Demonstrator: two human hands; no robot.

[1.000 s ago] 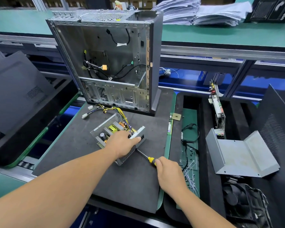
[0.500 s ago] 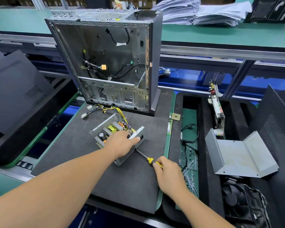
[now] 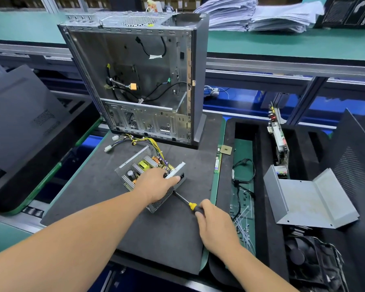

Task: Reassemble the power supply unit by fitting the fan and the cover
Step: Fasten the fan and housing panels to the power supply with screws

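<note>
Both hands work at the near middle of 1 dark grey foam mat (image 3: pixel 93 192); the left hand (image 3: pixel 156 184) lies over the open grey perforated-metal power supply unit (image 3: pixel 143 171), its fingers curled over the unit's right end and gripping it, while the right hand (image 3: pixel 217 224) clasps the handle of 1 yellow-and-black screwdriver (image 3: pixel 188 204), whose metal shaft runs up-left to the unit's near right side; whether the tip sits in a screw cannot be told. The unit lies without its cover, 1 circuit board with a yellow part showing inside, and 1 bundle of yellow and black wires with white plugs (image 3: pixel 133 141) trails from its far end; just beyond stands 1 open grey metal computer case (image 3: pixel 139 81), upright on the mat's far edge. Well to the right, in a black foam tray (image 3: pixel 268 239), rests 1 folded grey sheet-metal cover (image 3: pixel 308 199); near it, at the near right corner, lies 1 black fan with a wire guard (image 3: pixel 312 262); 1 upright circuit board (image 3: pixel 279 142) stands farther back; 1 black cable (image 3: pixel 243 171) lies left of the cover on a green strip.
</note>
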